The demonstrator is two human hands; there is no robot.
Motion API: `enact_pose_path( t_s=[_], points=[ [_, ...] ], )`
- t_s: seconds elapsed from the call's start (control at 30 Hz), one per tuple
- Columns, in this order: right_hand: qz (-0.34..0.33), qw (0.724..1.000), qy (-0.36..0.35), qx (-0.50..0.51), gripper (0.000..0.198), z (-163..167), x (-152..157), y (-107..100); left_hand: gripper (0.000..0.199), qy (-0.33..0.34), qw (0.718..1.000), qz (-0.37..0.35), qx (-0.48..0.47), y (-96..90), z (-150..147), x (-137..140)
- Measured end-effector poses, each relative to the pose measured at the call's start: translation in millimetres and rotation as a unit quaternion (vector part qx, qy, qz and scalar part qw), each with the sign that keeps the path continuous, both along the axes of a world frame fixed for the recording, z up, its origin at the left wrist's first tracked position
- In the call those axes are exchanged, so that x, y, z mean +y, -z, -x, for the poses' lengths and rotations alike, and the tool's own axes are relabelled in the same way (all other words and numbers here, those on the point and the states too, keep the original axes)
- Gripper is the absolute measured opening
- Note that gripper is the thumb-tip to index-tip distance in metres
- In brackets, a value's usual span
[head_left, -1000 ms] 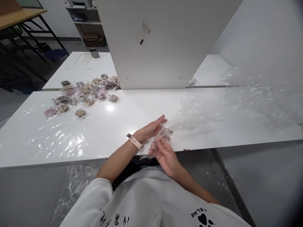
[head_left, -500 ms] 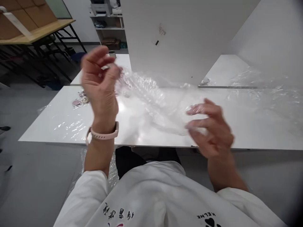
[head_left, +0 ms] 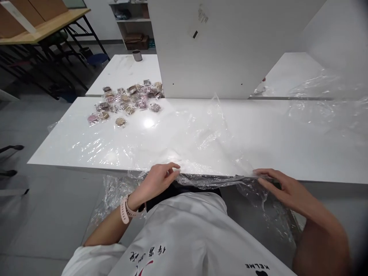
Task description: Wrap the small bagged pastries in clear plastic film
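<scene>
A sheet of clear plastic film (head_left: 211, 134) lies wrinkled over the middle of the white table, its near edge hanging past the front edge. My left hand (head_left: 161, 179), with a pink band on the wrist, pinches that near edge between thumb and fingers. Further right, my right hand (head_left: 284, 189) has the same edge between its thumb and fingers. Between both hands the film is gathered into a loose strip, and more of it droops below the table on either side.
Several small wrapped round pieces (head_left: 132, 97) are grouped at the table's back left. A white panel (head_left: 230, 50) stands behind the table (head_left: 267, 134). More clear film (head_left: 330, 103) lies at the right. A grey cup (head_left: 137, 56) stands on the table behind.
Both hands have come down and toward my body, from above the table to its front edge. The film, bunched in the air before, is now spread on the table. The wrapped pieces show fully.
</scene>
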State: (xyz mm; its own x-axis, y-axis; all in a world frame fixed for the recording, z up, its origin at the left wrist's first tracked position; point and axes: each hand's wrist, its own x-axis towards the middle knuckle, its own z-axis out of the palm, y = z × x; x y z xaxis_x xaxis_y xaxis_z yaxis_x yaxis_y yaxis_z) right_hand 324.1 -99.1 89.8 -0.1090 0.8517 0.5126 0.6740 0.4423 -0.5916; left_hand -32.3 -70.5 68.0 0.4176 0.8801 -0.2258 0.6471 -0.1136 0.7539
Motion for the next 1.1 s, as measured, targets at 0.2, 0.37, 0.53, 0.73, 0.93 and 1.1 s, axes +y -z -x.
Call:
enact_pose_path(
  t_s=[0.2, 0.37, 0.53, 0.73, 0.93, 1.1],
  points=[
    [0.048, 0.997, -0.033, -0.044, 0.033, 11.6, 50.8, -2.8, 0.027, -0.09, 0.976, -0.196, 0.018, -25.3, 5.1, 31.6],
    [0.14, 0.966, -0.16, -0.15, 0.046, 61.1, 112.6, 42.5, 0.028, -0.01, 0.959, -0.253, 0.124, -40.1, -10.7, 80.8],
    [0.203, 0.935, -0.091, -0.277, 0.058, 55.5, 173.2, 100.1, 0.035, 0.025, 0.962, -0.175, 0.206, -22.3, -8.9, 138.3],
    [0.207, 0.935, 0.064, -0.28, 0.066, -14.5, 202.4, 113.7, 0.052, -0.164, 0.927, -0.222, 0.253, 9.6, 14.7, 226.6],
    [0.18, 0.939, 0.073, -0.285, 0.062, -14.7, 205.6, 118.0, 0.087, -0.203, 0.92, -0.189, 0.275, 35.5, 27.3, 272.4],
    [0.18, 0.938, 0.073, -0.288, 0.063, -14.2, 205.2, 117.1, 0.065, -0.188, 0.933, -0.15, 0.267, 46.8, 38.0, 261.8]
  ],
)
